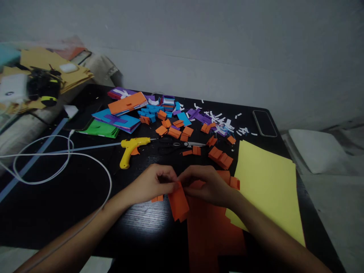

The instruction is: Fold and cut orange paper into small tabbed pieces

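Pinching a folded orange paper [178, 204] by its top end between thumb and fingers of the left hand [156, 185], over the black table [71, 212], with its loose end slanting toward the near edge. Holding the right hand [209, 185] curled in at the same end, thumb and fingertips close together; can't make out whether gripping the paper too or merely touching it. Under the right hand, can see a large orange sheet [216, 231]; under the right forearm [264, 227], a stack of yellow sheets [267, 182]. Just beyond both hands, can find 1 pair of scissors [195, 144] and, to their left, 1 yellow glue gun [129, 149] lying flat. Farther out, can pick out small folded orange pieces [174, 132], blue pieces [150, 112] and white scraps [227, 123]. At far left, can see 3 booklets, with an orange booklet [127, 103] overlapping a blue booklet [131, 122], and a green booklet [105, 129] lowest. Near the far right corner, can see 1 phone [264, 123]. Across the left forearm [96, 220], can trace a white cable [109, 182].
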Motion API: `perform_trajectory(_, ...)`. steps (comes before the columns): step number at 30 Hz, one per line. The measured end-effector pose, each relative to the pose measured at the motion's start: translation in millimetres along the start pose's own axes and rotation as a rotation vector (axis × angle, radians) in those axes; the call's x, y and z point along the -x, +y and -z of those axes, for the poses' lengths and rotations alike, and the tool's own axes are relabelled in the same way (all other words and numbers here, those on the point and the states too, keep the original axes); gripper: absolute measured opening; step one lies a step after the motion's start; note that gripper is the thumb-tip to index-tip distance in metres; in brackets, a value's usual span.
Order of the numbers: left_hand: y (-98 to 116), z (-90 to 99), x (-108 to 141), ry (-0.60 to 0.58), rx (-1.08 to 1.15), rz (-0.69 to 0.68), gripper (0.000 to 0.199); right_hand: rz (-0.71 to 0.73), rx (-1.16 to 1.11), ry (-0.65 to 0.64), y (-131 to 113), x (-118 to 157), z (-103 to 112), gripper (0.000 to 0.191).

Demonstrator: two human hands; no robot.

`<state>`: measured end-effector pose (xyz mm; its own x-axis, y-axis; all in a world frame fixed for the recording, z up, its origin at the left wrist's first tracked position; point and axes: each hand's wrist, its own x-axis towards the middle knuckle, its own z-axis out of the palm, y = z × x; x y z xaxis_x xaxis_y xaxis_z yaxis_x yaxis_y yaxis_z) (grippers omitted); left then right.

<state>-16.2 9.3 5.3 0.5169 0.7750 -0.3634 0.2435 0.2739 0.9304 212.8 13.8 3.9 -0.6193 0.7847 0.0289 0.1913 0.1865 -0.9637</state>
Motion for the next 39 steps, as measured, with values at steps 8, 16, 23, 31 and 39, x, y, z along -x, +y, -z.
perform_trajectory(8, 1.7, -0.4, -0.6, -0.001, -0.011, -0.015, 0.017, -0.013, -0.001, 0.011, 0.9, -0.3, -0.4, 0.017)
perform_trajectory(16, -1.9, -0.2, -0.4, -0.027, 0.006, -0.028, 0.014, 0.012, 0.008, 0.015, 0.4, -0.4, -0.3, 0.017)
perform_trajectory(23, -2.6, 2.2, 0.0, -0.059, -0.031, -0.042, 0.015, 0.016, 0.013, 0.029, 0.2, -0.9, 0.2, 0.020)
perform_trajectory(31, -4.7, 5.7, -1.6, -0.041, -0.188, -0.159, 0.015, 0.028, 0.011, 0.028, -0.1, -1.1, 2.6, 0.026)
perform_trajectory(39, -4.5, 5.4, 0.4, -0.040, -0.188, -0.185, 0.016, 0.014, -0.028, 0.034, -2.7, 0.2, 0.5, 0.022)
